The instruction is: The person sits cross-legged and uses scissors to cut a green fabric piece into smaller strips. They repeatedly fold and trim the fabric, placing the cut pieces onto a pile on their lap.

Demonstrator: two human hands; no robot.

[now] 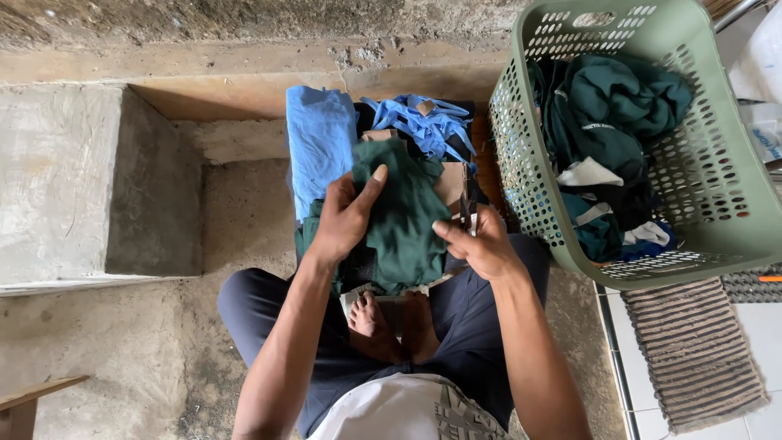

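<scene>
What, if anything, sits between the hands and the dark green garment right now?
Nothing visible. The left hand already grips the dark green garment at its left edge, thumb on top. The right hand pinches its right edge while holding small scissors. The green laundry basket stands apart, to the right.

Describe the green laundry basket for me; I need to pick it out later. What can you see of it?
The laundry basket is pale green plastic, rectangular, with perforated walls and a thick rim. It sits tilted on the floor at the person's right, beside a striped mat. Inside lie crumpled dark green clothes with white and blue pieces. Neither hand touches it.
</scene>
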